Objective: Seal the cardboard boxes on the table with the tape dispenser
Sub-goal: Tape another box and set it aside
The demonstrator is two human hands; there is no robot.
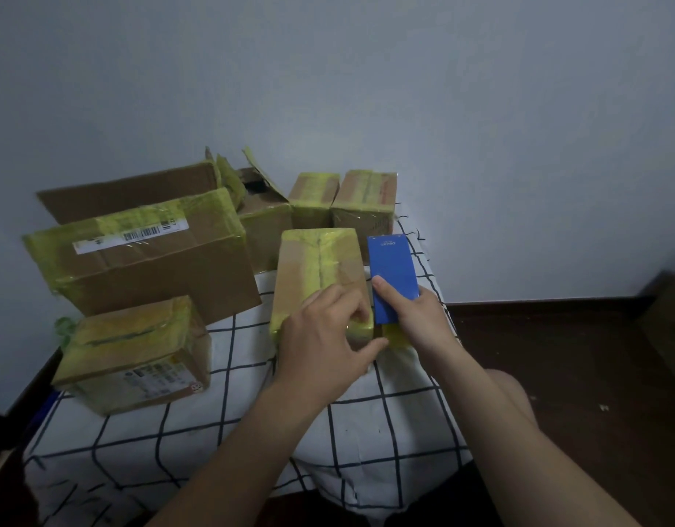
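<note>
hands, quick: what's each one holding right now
Left hand: fingers curled over the near end of the taped box, holding it.
Right hand: gripping the blue tape dispenser.

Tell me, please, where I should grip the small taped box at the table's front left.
Probably by its left and right ends, coming from the near side: the small taped box is closed and blocky, with the large box crowding its back.

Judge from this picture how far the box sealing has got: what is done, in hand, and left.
Done: yellow tape already covers the large labelled box, the front-left box and two small back boxes. In hand: the left hand holds the centre box's near end while the right hand grips the blue tape dispenser beside it. Left: the back box with raised flaps looks unsealed.
</note>
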